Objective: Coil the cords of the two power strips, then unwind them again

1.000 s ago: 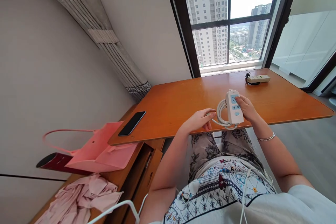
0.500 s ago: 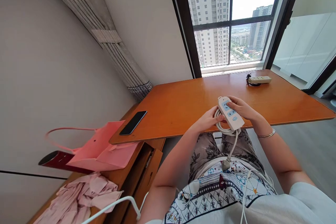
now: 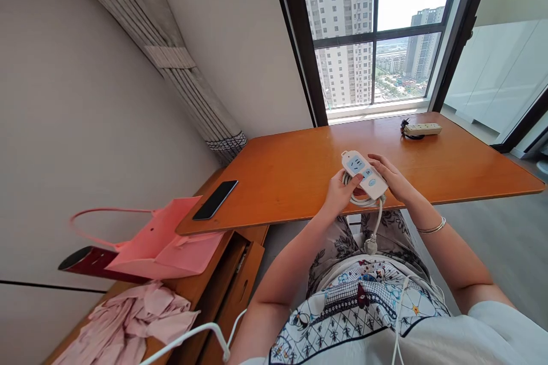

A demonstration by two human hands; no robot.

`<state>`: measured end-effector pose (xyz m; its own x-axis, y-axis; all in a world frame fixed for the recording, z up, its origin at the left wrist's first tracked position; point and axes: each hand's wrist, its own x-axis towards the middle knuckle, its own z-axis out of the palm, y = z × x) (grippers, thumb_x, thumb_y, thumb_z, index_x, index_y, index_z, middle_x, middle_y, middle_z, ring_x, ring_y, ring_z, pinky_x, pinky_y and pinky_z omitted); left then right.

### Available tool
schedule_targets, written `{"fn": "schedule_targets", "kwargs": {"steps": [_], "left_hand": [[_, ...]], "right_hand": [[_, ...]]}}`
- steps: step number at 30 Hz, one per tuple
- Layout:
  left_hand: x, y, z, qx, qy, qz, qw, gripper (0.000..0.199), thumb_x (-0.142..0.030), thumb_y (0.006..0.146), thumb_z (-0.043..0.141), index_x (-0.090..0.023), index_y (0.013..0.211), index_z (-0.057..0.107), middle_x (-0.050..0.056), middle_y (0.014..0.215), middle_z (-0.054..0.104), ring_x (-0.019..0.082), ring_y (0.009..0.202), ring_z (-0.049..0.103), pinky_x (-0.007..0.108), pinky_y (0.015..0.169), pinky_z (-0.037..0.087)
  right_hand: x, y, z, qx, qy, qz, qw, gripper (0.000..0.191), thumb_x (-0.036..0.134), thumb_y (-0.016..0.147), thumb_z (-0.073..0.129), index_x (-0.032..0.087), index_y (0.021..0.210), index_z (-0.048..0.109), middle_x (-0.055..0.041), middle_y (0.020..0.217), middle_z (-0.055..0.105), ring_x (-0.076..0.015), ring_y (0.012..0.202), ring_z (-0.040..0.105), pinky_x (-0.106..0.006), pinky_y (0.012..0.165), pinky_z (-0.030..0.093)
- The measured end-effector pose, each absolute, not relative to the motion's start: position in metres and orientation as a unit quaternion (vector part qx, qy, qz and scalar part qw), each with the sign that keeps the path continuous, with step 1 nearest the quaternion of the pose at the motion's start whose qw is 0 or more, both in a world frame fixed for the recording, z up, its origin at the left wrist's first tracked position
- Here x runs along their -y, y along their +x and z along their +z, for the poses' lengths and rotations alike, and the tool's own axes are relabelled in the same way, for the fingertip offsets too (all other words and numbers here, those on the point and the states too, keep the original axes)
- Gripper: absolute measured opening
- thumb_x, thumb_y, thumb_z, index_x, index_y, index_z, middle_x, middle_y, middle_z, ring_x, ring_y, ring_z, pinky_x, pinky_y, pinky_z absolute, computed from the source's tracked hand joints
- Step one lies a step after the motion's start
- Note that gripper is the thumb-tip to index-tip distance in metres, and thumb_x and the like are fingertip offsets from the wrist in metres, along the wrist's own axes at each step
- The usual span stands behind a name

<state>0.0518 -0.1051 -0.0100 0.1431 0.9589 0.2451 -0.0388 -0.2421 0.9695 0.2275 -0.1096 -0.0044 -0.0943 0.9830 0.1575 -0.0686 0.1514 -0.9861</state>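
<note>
Make the white power strip (image 3: 371, 182) the middle of a clock. Far out at 8 o'clock, a heap of pink cloth (image 3: 132, 319) lies on a wooden cabinet (image 3: 244, 274). Just above the cloth, between 8 and 9 o'clock, is a dark red thing (image 3: 96, 262), and beside it is a pink bag (image 3: 166, 245) with its handle up. At 10 o'clock, a gray curtain (image 3: 184, 80) hangs by the wall. At 9 o'clock, a black phone (image 3: 215, 199) lies flat on the brown counter (image 3: 291, 177), near its left end.

The left hand (image 3: 339, 195) is at 8 o'clock, right by the strip. Its fingers are clamped on the strip, with the thumb on top. The white strip is held tilted, over the near edge of the counter. Its looped cord (image 3: 362, 202) is bunched under it, and the plug (image 3: 371, 246) hangs down at 6 o'clock. A big window (image 3: 377, 40) is at 12 o'clock.

The right hand (image 3: 396, 181) is at 3 o'clock. Its fingers are at the strip's right edge, but I cannot tell if they grip it. A bracelet (image 3: 433, 227) is on that wrist. At 2 o'clock, a cream power strip (image 3: 423, 129) with a black cord (image 3: 411, 136) rests on the counter.
</note>
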Motion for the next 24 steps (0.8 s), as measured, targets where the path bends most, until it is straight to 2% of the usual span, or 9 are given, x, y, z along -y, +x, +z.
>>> {"fn": "schedule_targets", "kwargs": {"steps": [3, 6, 8, 10, 13, 15, 17, 20, 24], "left_hand": [[0.097, 0.051, -0.009, -0.402, 0.56, 0.569, 0.449, 0.064, -0.071, 0.063, 0.078, -0.016, 0.093, 0.065, 0.009, 0.09, 0.076, 0.024, 0.082, 0.071, 0.037, 0.076, 0.057], [0.095, 0.053, -0.012, -0.402, 0.564, 0.595, 0.407, 0.062, -0.07, 0.063, 0.08, -0.017, 0.092, 0.065, 0.011, 0.092, 0.076, 0.025, 0.087, 0.071, 0.036, 0.079, 0.056], [0.096, 0.056, -0.015, -0.397, 0.566, 0.608, 0.39, 0.063, -0.071, 0.063, 0.08, -0.018, 0.092, 0.064, 0.009, 0.09, 0.075, 0.023, 0.081, 0.071, 0.033, 0.073, 0.056], [0.098, 0.057, -0.019, -0.384, 0.566, 0.605, 0.407, 0.065, -0.076, 0.065, 0.075, -0.019, 0.093, 0.06, 0.006, 0.085, 0.072, 0.017, 0.064, 0.068, 0.029, 0.058, 0.053], [0.1, 0.059, -0.021, -0.367, 0.572, 0.588, 0.439, 0.068, -0.084, 0.07, 0.063, -0.02, 0.091, 0.055, -0.001, 0.076, 0.063, 0.009, 0.042, 0.054, 0.024, 0.041, 0.042], [0.1, 0.06, -0.021, -0.368, 0.57, 0.589, 0.44, 0.069, -0.087, 0.07, 0.059, -0.02, 0.088, 0.054, -0.006, 0.065, 0.053, 0.007, 0.037, 0.048, 0.023, 0.038, 0.038], [0.1, 0.061, -0.019, -0.368, 0.554, 0.598, 0.448, 0.07, -0.089, 0.068, 0.059, -0.021, 0.084, 0.053, -0.009, 0.057, 0.043, 0.008, 0.036, 0.046, 0.023, 0.038, 0.039], [0.1, 0.06, -0.014, -0.372, 0.504, 0.587, 0.513, 0.07, -0.09, 0.07, 0.056, -0.021, 0.084, 0.053, -0.007, 0.055, 0.048, 0.011, 0.042, 0.052, 0.024, 0.044, 0.043], [0.097, 0.052, -0.004, -0.398, 0.439, 0.475, 0.651, 0.076, -0.092, 0.077, 0.038, -0.019, 0.08, 0.058, 0.0, 0.05, 0.054, 0.016, 0.049, 0.061, 0.027, 0.051, 0.047]], "right_hand": [[0.121, 0.225, -0.018, 0.517, -0.395, 0.562, 0.511, 0.073, 0.066, 0.077, 0.07, 0.029, 0.137, 0.052, -0.006, 0.132, 0.064, -0.0215, 0.098, 0.066, -0.031, 0.069, 0.059], [0.122, 0.219, -0.026, 0.509, -0.386, 0.556, 0.531, 0.07, 0.071, 0.079, 0.066, 0.028, 0.133, 0.055, -0.0061, 0.133, 0.065, -0.0236, 0.108, 0.066, -0.035, 0.08, 0.06], [0.119, 0.215, -0.028, 0.518, -0.389, 0.509, 0.566, 0.07, 0.073, 0.077, 0.067, 0.024, 0.127, 0.059, -0.007, 0.129, 0.067, -0.0247, 0.112, 0.064, -0.036, 0.088, 0.059], [0.116, 0.21, -0.028, 0.522, -0.389, 0.472, 0.594, 0.07, 0.074, 0.076, 0.067, 0.022, 0.123, 0.06, -0.0076, 0.123, 0.069, -0.0246, 0.111, 0.065, -0.036, 0.09, 0.058], [0.116, 0.204, -0.028, 0.507, -0.39, 0.484, 0.597, 0.073, 0.077, 0.077, 0.062, 0.022, 0.124, 0.058, -0.0069, 0.11, 0.071, -0.0217, 0.089, 0.07, -0.034, 0.075, 0.06], [0.117, 0.199, -0.029, 0.493, -0.393, 0.495, 0.598, 0.074, 0.079, 0.078, 0.059, 0.021, 0.124, 0.057, -0.0056, 0.102, 0.071, -0.0181, 0.073, 0.068, -0.033, 0.065, 0.059], [0.118, 0.196, -0.03, 0.482, -0.394, 0.486, 0.613, 0.074, 0.079, 0.078, 0.059, 0.021, 0.123, 0.057, -0.0045, 0.099, 0.07, -0.0155, 0.066, 0.065, -0.032, 0.061, 0.059], [0.117, 0.197, -0.029, 0.474, -0.395, 0.479, 0.625, 0.075, 0.08, 0.075, 0.062, 0.021, 0.12, 0.058, -0.0034, 0.094, 0.069, -0.0138, 0.061, 0.062, -0.03, 0.055, 0.056], [0.118, 0.206, -0.024, 0.493, -0.393, 0.497, 0.597, 0.078, 0.082, 0.073, 0.062, 0.02, 0.118, 0.06, -0.0028, 0.085, 0.068, -0.0136, 0.056, 0.061, -0.026, 0.048, 0.051]]}}
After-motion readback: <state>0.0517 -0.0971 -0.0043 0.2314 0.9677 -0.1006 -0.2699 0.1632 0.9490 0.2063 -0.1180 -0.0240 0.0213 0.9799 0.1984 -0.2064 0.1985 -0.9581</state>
